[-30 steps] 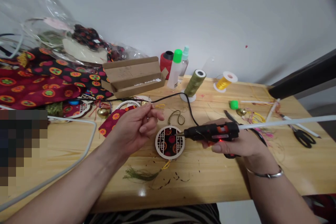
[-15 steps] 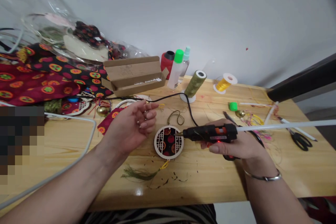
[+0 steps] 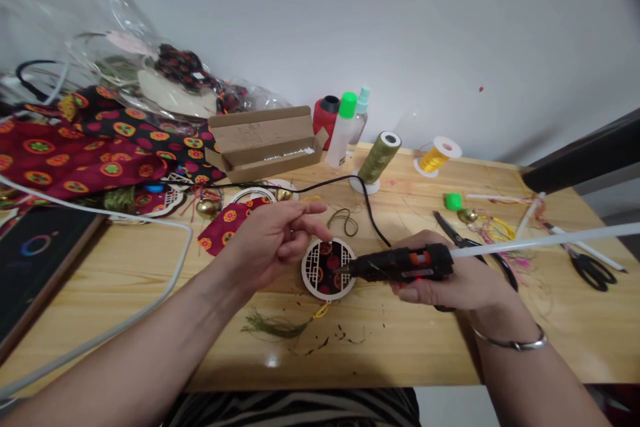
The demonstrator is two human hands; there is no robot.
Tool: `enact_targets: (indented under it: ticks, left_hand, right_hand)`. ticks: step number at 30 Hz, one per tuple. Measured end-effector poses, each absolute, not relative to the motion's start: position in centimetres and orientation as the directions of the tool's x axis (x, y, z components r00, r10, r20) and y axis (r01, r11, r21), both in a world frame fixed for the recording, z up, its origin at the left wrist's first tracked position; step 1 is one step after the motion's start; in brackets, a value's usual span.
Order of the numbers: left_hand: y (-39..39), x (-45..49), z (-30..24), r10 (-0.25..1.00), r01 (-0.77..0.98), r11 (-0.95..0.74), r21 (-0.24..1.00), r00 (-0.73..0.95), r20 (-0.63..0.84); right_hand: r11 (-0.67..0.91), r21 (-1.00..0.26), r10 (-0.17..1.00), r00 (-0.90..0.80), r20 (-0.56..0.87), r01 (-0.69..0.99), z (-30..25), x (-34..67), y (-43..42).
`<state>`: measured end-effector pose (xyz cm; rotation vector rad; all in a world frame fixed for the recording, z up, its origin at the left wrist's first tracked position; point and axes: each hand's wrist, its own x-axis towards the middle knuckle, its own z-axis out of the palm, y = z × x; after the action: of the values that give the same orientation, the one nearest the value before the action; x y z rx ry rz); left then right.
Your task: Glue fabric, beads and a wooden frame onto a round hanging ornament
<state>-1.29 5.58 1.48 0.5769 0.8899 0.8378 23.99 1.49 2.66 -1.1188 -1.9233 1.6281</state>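
Observation:
My right hand [image 3: 445,280] grips a black hot glue gun [image 3: 385,263], with a long white glue stick [image 3: 540,240] running out of its back and a red light glowing on it. The gun's nozzle is over the right part of a round pendant [image 3: 324,287], which has a pale lattice frame around dark patterned fabric. At the pendant's upper left is my left hand [image 3: 280,240], palm partly up, some fingers stretched out and others curled. Its index fingertip is by the pendant's top edge. A green tassel [image 3: 277,325] on a yellow loop trails below the pendant.
Behind stand an open cardboard box [image 3: 265,140], a green-capped bottle [image 3: 341,133], a green thread spool [image 3: 379,159] and a yellow spool [image 3: 434,159]. Scissors [image 3: 590,270] lie at the right. Patterned fabric [image 3: 75,153] is piled left, near a phone [image 3: 40,253]. The gun's black cord [image 3: 320,181] crosses the table.
My left hand has moved closer to the pendant, and its index finger now reaches toward the top edge. The glue gun remains over the pendant. The whole view has shifted slightly.

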Motion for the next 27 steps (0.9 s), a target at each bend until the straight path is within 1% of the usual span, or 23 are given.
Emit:
enact_targets:
  ticks: [4, 7, 12, 16, 19, 27]
  left_hand:
    - [5.35, -1.42, 1.53, 0.841, -0.443, 0.525, 0.727, 0.404, -0.361]
    - [5.26, -1.30, 1.58, 0.850, -0.481, 0.510, 0.713, 0.406, -0.334]
    - [5.36, -1.21, 1.36, 0.862, -0.487, 0.499, 0.717, 0.364, -0.353]
    - [5.57, -1.38, 1.20, 0.871, -0.522, 0.490, 0.698, 0.322, -0.371]
    - [5.64, -1.45, 1.09, 0.867, -0.541, 0.498, 0.677, 0.334, -0.370]
    - [5.58, -1.32, 1.05, 0.860, -0.499, 0.508, 0.703, 0.340, -0.380]
  right_hand:
    - [-0.003, -0.952, 0.774, -0.602, -0.196, 0.307, 2.66, 24.12, 1.46]
    - [-0.005, -0.945, 0.799, -0.566, -0.201, 0.328, 2.65, 24.27, 1.50]
    - [-0.022, -0.934, 0.849, -0.487, -0.206, 0.356, 2.61, 24.42, 1.61]
    - [-0.020, -0.927, 0.842, -0.493, -0.218, 0.375, 2.50, 24.43, 1.72]
    - [-0.022, -0.921, 0.846, -0.484, -0.224, 0.388, 2.53, 24.56, 1.77]
    - [0.051, -0.913, 0.823, -0.535, -0.191, 0.404, 2.56, 24.60, 1.93]
